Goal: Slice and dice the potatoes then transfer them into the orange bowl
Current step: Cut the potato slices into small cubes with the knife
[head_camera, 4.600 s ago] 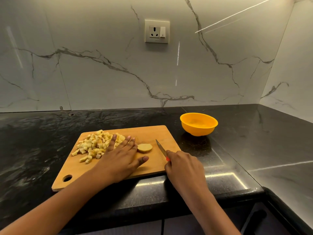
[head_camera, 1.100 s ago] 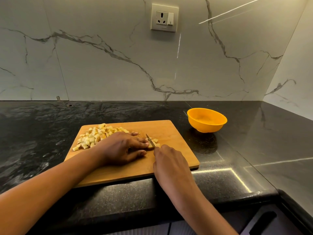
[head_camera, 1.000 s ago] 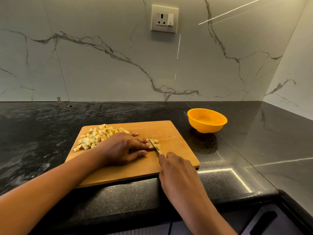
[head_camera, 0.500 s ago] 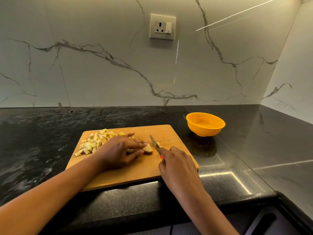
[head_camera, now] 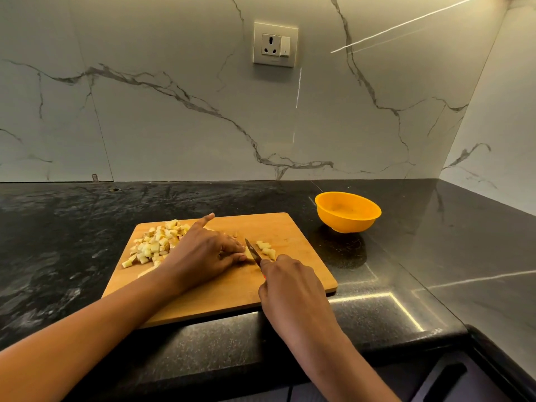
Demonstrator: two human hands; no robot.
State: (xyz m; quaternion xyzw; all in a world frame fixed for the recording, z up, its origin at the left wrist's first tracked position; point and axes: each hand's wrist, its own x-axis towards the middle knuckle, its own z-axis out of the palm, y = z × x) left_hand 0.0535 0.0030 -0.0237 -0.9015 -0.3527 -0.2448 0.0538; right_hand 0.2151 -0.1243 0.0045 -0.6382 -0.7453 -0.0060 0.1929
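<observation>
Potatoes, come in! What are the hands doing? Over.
Left hand pins potato piece; right hand grips knife, blade beside it. Diced pile on board. Orange bowl empty, nothing blocking it.

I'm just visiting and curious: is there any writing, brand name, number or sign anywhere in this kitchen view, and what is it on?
No text here can be read.
The wall socket has a tiny mark on its switch, too small to read.
The orange bowl, cutting board and knife show no print or label.
</observation>
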